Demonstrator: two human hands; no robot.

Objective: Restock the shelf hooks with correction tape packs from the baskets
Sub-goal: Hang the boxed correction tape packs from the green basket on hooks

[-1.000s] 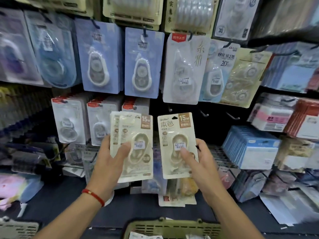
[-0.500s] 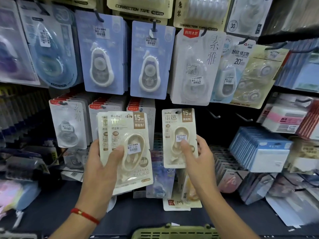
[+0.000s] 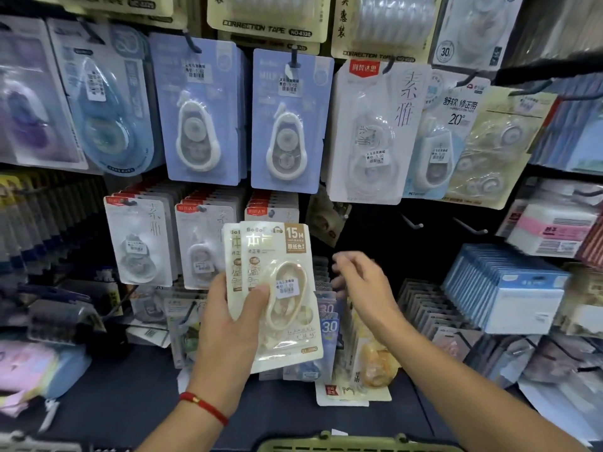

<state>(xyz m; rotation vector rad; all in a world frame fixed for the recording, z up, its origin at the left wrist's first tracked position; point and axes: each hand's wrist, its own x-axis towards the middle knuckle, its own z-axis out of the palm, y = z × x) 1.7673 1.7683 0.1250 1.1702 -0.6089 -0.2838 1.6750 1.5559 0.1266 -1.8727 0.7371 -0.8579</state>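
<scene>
Two cream packs in the left hand, bare hooks waiting to the right

Shelving is seen first: a wall of hanging packs [image 3: 199, 109] fills the view, with two bare hooks [image 3: 412, 223] showing against the dark gap on the middle row, right of the red-topped packs [image 3: 138, 243]. Next in size, the green basket [image 3: 355, 443] is glimpsed at the bottom edge; what it holds cannot be made out.

Then the cream correction tape packs [image 3: 277, 295]: at least two are fanned upright and clamped in the left hand [image 3: 228, 324], thumb pressed across the front blister, fingers behind. A red cord [image 3: 202, 404] is worn at that wrist.

The right hand [image 3: 362, 282] is caught blurred just beside the packs, fingers loosely spread and holding nothing, so it is judged to be between loads.

For the step in hand, one pack should be peeled from the fan by its top corner, so the hang hole stays uncovered. The hole is best lined up square with the hook tip, and the pack slid fully back. The remaining pack should be kept pinched firmly so that it is not dragged out.
</scene>
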